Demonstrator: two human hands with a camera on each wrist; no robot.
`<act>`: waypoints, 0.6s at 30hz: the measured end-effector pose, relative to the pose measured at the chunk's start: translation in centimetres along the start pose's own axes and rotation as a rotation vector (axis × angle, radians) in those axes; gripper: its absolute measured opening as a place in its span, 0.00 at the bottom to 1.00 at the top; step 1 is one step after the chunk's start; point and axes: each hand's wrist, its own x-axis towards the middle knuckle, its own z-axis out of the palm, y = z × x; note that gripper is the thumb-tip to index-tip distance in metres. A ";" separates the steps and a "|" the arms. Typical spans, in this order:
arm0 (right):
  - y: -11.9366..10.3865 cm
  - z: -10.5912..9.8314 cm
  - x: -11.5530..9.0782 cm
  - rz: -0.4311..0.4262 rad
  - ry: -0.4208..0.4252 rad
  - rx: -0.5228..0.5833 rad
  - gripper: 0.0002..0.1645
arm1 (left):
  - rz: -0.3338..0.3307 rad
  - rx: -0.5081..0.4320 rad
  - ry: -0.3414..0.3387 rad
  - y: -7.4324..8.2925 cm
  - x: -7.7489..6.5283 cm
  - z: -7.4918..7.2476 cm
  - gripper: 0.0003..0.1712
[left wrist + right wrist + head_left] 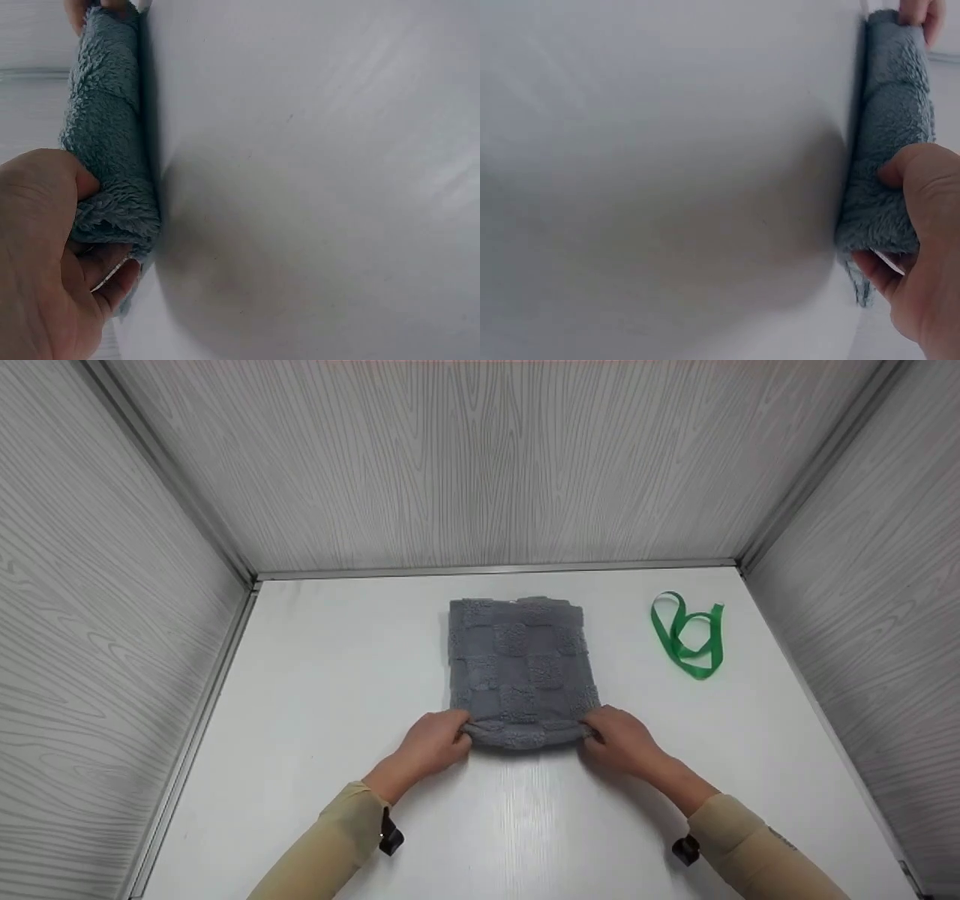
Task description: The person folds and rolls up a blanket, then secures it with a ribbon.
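Observation:
A grey towel (pixel 517 667) with a checkered pattern of smooth and fluffy squares lies flat in the middle of the white table, its near end turned over into a thick roll. My left hand (pixel 439 741) grips the roll's left end, and my right hand (pixel 621 741) holds its right end. Seen from the left wrist, the thumb presses on the fluffy roll (pixel 112 142) while fingers (pixel 120 289) curl beneath its open end. From the right wrist, the thumb lies on the roll (pixel 889 127) and fingers reach underneath.
A loosely looped green ribbon (pixel 717 636) lies on the table (pixel 337 660) to the right of the towel. Grey wood-grain panels (pixel 480 465) wall in the back and both sides. Small dark devices (pixel 390 834) sit at both wrists, below tan sleeves.

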 end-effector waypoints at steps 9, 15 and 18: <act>1.3 -1.1 0.8 0.258 -0.034 0.326 0.10 | 0.095 0.075 -0.078 -0.5 0.2 -0.3 0.23; 1.3 -1.3 1.0 0.281 0.036 0.382 0.11 | -0.117 -0.217 -0.077 -0.9 0.6 -1.4 0.15; 1.3 -1.4 1.3 0.281 0.050 0.387 0.11 | -0.198 -0.307 -0.063 -1.1 0.9 -1.7 0.09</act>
